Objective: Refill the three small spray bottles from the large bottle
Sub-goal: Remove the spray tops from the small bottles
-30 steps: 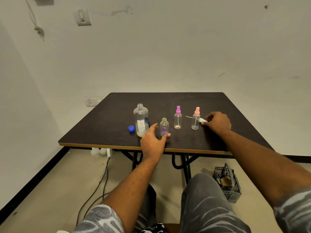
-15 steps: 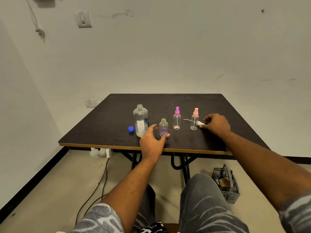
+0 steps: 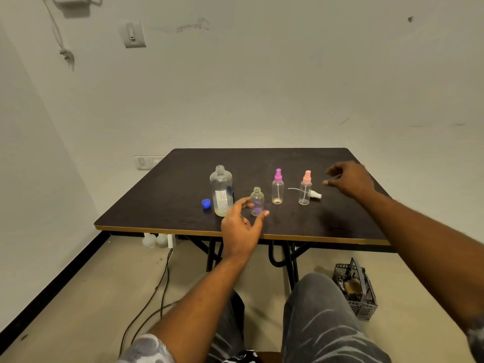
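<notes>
Head view: a dark table (image 3: 327, 221) carries all the bottles. The large bottle (image 3: 221, 189) stands upright and uncapped left of centre, with a little yellowish liquid at its bottom. Its blue cap (image 3: 206, 203) lies just beside it on the left. To its right and nearer the front edge stands a small uncapped bottle (image 3: 257, 201). Farther right stand a purple-topped spray bottle (image 3: 278, 187) and a pink-topped spray bottle (image 3: 305, 188), both upright. A white spray head (image 3: 315, 195) lies on the table beside the pink-topped one, its thin tube running behind that bottle.

The left hand (image 3: 242, 226) reaches in from the front edge, its grip open. Fingers and thumb spread either side of the small uncapped bottle, very near it, but whether they touch it cannot be told. The right hand (image 3: 351, 180) hovers over the table right of the pink-topped bottle, fingers loosely bent, grip open and holding nothing.

On the floor under the table's right side sits a grey basket (image 3: 356, 292).
</notes>
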